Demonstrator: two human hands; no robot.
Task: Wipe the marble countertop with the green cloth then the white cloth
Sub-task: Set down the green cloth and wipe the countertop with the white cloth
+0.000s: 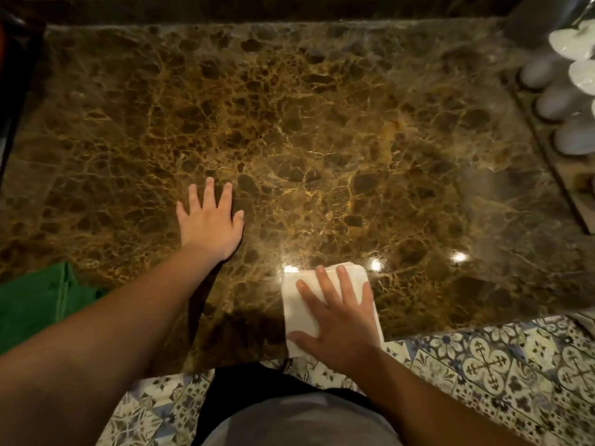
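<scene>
Head view, looking down: your polished brown marble countertop (322, 140) with gold veining fills most of the frame. Its near edge runs across the lower part, stepping past your torso, with blue-and-white patterned floor tiles (499, 365) below it.

Your right hand (338, 320): flat, fingers spread, palm pressing the folded white cloth (297, 312) onto the marble. Not a closed grip, only pressure from above. The cloth lies at the near edge, its lower corner reaching the lip.

Your left hand (211, 220): open, fingers splayed, resting flat on bare marble left of centre, holding nothing.

The crumpled green cloth (35, 304): at the near left corner of the counter, partly behind your left forearm, well apart from the white cloth.

Right margin: a row of white rounded objects (560, 101) on a narrow tray-like strip (576, 201); too blurred to identify.

Far edge: a dark raised band (257, 9).

Open room: the whole middle and far expanse of marble between the hands, the far band and the right strip is bare.
</scene>
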